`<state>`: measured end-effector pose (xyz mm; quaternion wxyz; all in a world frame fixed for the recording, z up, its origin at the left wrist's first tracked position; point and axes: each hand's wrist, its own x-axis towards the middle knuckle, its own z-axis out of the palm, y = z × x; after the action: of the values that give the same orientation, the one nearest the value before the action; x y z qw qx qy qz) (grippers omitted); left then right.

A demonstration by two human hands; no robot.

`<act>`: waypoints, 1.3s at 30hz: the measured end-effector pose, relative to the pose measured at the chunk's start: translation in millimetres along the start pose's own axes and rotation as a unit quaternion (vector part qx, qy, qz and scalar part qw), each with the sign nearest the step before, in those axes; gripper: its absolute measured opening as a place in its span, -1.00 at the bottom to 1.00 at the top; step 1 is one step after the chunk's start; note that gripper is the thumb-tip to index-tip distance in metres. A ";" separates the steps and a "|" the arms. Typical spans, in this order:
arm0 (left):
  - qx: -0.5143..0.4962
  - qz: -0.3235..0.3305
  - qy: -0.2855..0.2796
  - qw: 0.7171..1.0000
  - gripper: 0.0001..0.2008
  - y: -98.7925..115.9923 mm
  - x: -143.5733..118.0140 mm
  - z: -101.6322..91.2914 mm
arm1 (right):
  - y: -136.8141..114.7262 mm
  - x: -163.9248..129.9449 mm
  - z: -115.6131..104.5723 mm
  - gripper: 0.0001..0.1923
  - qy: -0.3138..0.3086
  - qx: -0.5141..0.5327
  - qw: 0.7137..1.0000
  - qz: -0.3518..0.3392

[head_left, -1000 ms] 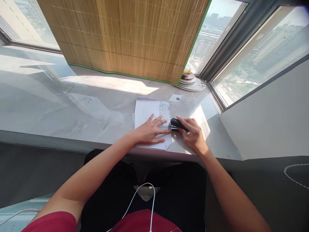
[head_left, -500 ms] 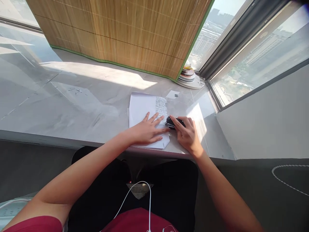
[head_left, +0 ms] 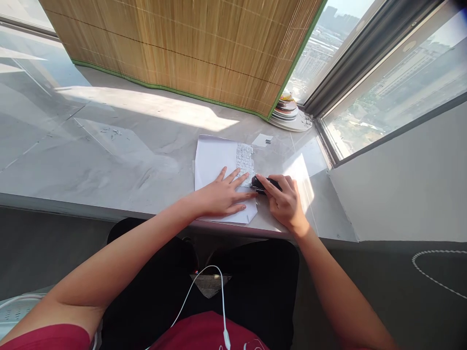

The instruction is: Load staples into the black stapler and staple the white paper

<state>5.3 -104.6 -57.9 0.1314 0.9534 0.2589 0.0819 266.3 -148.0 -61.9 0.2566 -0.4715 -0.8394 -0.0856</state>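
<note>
A stack of white paper (head_left: 213,158) lies near the front edge of the grey marble sill (head_left: 109,146); its right edge carries a dense strip of staples (head_left: 244,160). My left hand (head_left: 222,197) lies flat on the paper with fingers spread, pinning it down. My right hand (head_left: 282,201) grips a black stapler (head_left: 263,183) and presses it on the paper's right edge, just below the staple strip. Most of the stapler is hidden under my fingers.
A small white slip with staples (head_left: 263,140) lies beyond the paper. A stack of plates (head_left: 286,113) stands in the window corner beside a bamboo blind (head_left: 189,43). Loose staples (head_left: 109,131) are scattered on the sill at left. A white cable (head_left: 199,291) hangs over my lap.
The view shifted slightly left and down. My right hand closed further over the stapler at the paper's edge; my left hand stayed flat on the paper.
</note>
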 end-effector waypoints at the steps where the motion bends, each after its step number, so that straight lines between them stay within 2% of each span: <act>1: 0.000 -0.001 0.000 1.000 -0.46 0.0 0.0 -0.1 | -0.1 0.3 -0.1 -0.30 0.001 0.003 1.000 0.002; 13: -0.009 -0.001 -0.014 1.000 -0.47 2.3 -0.2 -4.1 | 4.7 -1.8 0.6 -0.31 0.025 0.036 0.999 0.016; 21: -0.017 -0.007 -0.015 1.000 -0.46 2.8 1.2 -4.2 | 2.7 -0.8 -1.4 -0.29 0.011 0.062 0.998 0.012; 39: -0.039 -0.010 -0.004 0.999 -0.49 1.0 0.8 -1.1 | -0.2 -1.6 0.5 -0.19 -0.009 -0.010 1.000 0.009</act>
<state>6.3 -104.7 -56.5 0.1703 0.9454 0.2642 0.0867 266.7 -149.1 -63.1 0.2449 -0.4825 -0.8364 -0.0871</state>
